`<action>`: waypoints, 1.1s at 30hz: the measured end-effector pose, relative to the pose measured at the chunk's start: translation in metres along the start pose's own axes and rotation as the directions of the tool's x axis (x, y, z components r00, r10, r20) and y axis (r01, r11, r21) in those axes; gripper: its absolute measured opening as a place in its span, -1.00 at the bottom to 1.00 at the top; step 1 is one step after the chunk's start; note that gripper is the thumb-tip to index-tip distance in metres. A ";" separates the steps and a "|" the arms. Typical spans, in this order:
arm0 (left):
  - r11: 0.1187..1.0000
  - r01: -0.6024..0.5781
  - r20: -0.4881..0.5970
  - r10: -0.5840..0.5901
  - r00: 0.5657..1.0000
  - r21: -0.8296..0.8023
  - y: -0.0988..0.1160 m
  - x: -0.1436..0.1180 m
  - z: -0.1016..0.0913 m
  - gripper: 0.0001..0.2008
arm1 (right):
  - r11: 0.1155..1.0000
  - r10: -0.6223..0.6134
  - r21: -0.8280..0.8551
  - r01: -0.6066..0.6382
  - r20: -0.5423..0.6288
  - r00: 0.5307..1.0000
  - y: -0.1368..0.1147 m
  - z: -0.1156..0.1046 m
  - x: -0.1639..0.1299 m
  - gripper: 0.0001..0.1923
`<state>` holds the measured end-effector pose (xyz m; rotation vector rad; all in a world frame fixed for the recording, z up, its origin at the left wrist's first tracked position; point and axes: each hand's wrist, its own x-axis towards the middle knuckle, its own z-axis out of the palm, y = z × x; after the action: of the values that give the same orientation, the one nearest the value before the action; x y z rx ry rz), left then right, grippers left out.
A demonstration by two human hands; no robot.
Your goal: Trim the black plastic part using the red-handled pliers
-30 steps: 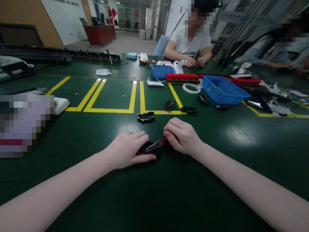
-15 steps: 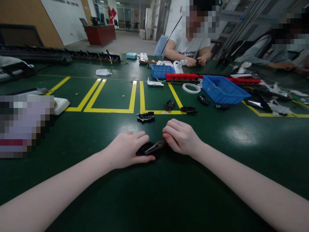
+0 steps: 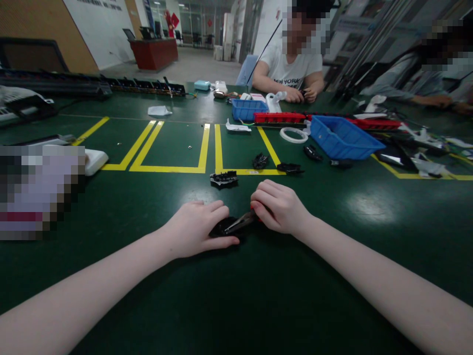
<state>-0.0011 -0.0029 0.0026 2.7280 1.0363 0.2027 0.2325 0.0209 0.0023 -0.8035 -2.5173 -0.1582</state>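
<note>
My left hand (image 3: 195, 228) lies on the green table (image 3: 236, 296) and pins a small black plastic part (image 3: 221, 228) under its fingers. My right hand (image 3: 279, 206) is closed around the red handles of a pair of pliers (image 3: 239, 223). The dark jaws of the pliers point left and rest on the black part. Most of the part and of the handles is hidden by my hands.
More black parts lie beyond my hands: one (image 3: 223, 179) just ahead, others (image 3: 260, 160) (image 3: 289, 168) by the yellow floor-tape lines. A large blue bin (image 3: 342, 139), a smaller blue bin (image 3: 247, 109), a red strip (image 3: 279, 117) and a tape ring (image 3: 292, 135) stand further back. Two people sit across the table.
Almost nothing has moved. The plier jaws have shifted very slightly on the black part, and both hands keep their hold.
</note>
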 end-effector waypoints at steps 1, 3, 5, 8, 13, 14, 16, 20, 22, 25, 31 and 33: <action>1.000 0.000 -0.001 0.000 1.000 -0.003 0.000 0.000 0.000 -0.58 | 1.000 0.001 0.002 -0.001 -0.001 1.000 0.000 0.000 0.000 -0.77; 1.000 0.002 -0.005 -0.002 1.000 -0.007 0.000 0.000 0.000 -0.58 | 1.000 -0.003 0.008 0.003 -0.003 1.000 0.000 0.000 0.000 -0.78; 1.000 0.003 -0.006 -0.003 1.000 -0.010 0.000 -0.001 0.000 -0.58 | 1.000 -0.008 0.015 0.008 -0.010 1.000 0.000 0.001 -0.001 -0.79; 1.000 0.002 -0.002 -0.002 1.000 -0.017 0.000 0.000 0.000 -0.58 | 1.000 -0.008 0.029 0.009 -0.029 1.000 0.001 0.001 -0.001 -0.81; 1.000 -0.004 0.000 0.004 1.000 -0.011 0.000 0.000 -0.001 -0.59 | 0.999 -0.008 0.039 0.009 -0.044 0.999 0.000 0.000 -0.001 -0.81; 1.000 -0.004 -0.001 0.004 1.000 -0.008 0.000 0.000 -0.001 -0.59 | 0.999 -0.010 0.037 0.011 -0.042 0.999 -0.001 0.000 -0.001 -0.81; 1.000 -0.005 -0.003 0.005 1.000 -0.002 0.000 0.000 -0.001 -0.59 | 0.999 -0.010 0.031 0.011 -0.034 0.999 -0.002 0.000 -0.001 -0.80; 1.000 -0.007 -0.006 0.007 1.000 0.010 -0.001 0.000 0.000 -0.57 | 1.000 -0.019 0.023 0.019 -0.033 0.999 -0.002 0.001 -0.001 -0.78; 1.000 -0.008 -0.006 0.008 1.000 0.010 -0.001 0.000 0.001 -0.57 | 0.999 -0.025 0.021 0.026 -0.043 0.999 -0.001 0.002 -0.001 -0.78; 1.000 -0.005 -0.007 0.005 1.000 -0.001 -0.001 0.000 0.001 -0.57 | 0.999 -0.024 0.022 0.025 -0.046 0.999 0.000 0.003 -0.001 -0.79; 1.000 -0.004 -0.003 0.004 1.000 -0.004 0.000 -0.001 -0.001 -0.57 | 1.000 -0.014 0.027 0.014 -0.025 1.000 0.001 0.002 -0.001 -0.78; 1.000 -0.007 -0.003 0.007 1.000 0.001 0.000 -0.001 -0.001 -0.57 | 1.000 -0.010 0.029 0.011 -0.024 1.000 0.001 0.001 -0.001 -0.78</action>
<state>-0.0019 -0.0031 0.0032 2.7332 1.0278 0.2070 0.2328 0.0214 0.0010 -0.7724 -2.4958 -0.1339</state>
